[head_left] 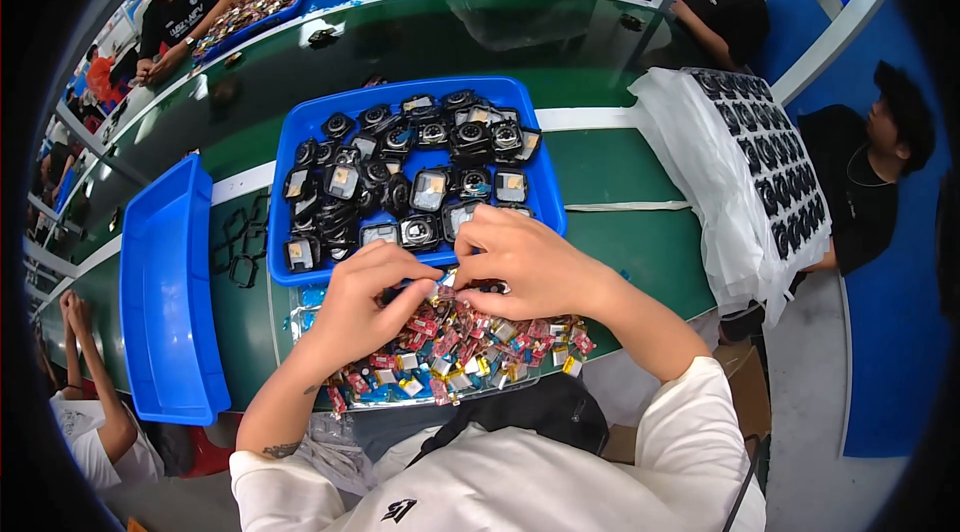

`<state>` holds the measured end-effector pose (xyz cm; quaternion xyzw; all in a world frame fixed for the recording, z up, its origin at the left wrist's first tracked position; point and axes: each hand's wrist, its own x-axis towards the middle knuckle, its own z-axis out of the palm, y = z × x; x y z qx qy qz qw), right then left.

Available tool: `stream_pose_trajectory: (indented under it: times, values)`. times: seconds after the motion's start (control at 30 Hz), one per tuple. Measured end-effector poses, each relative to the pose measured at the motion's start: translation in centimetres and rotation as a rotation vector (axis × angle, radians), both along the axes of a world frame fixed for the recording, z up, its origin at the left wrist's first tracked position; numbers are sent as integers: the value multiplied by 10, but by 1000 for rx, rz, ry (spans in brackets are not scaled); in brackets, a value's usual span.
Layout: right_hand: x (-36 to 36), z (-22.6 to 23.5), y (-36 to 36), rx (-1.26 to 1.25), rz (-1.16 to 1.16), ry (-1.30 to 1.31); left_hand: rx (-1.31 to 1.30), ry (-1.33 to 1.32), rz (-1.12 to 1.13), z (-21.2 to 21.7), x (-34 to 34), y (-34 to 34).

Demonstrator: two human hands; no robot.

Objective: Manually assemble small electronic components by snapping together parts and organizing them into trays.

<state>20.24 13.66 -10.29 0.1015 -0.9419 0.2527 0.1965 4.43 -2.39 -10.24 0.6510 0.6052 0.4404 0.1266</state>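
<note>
Landmark: the blue parts tray (545,194) on the green workbench (620,182), filled with black round and square housings (420,182).

Left hand (365,297): positioned at the near edge of the parts tray, fingers curled, thumb and forefinger pinched together toward the other hand. What the fingertips grip is a small part, mostly hidden between the two hands; its kind cannot be made out.

Right hand (525,262): at the same near edge, just right of the left hand and touching it at the fingertips. Fingers are bent inward over the pinch point. Whether it grips the same small part cannot be told.

Pile of small wrapped components (450,347): red, blue, yellow and silver pieces lying just nearer than the parts tray, directly beneath both hands, partly covered by them.

Empty-looking blue bin (165,302): left of the parts tray, well apart.

White sheet carrying rows of black rings (765,157): right of the parts tray, its far edge overhanging the bench.

Other people sit beyond and beside the parts tray, cut off by the rim.
</note>
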Motion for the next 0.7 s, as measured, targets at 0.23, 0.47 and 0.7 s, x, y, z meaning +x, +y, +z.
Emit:
stream_pose_trajectory:
  times: [0.23, 0.47, 0.7]
  values:
    - [-1, 4, -8, 66, -110, -20, -26, -75, 86, -3, 1, -7]
    - [-7, -1, -2, -234, -68, 83, 23, -105, 83, -2, 3, -3]
    - [-7, 7, -1, -434, 12, 53, 155, -58, 21, -4, 3, -1]
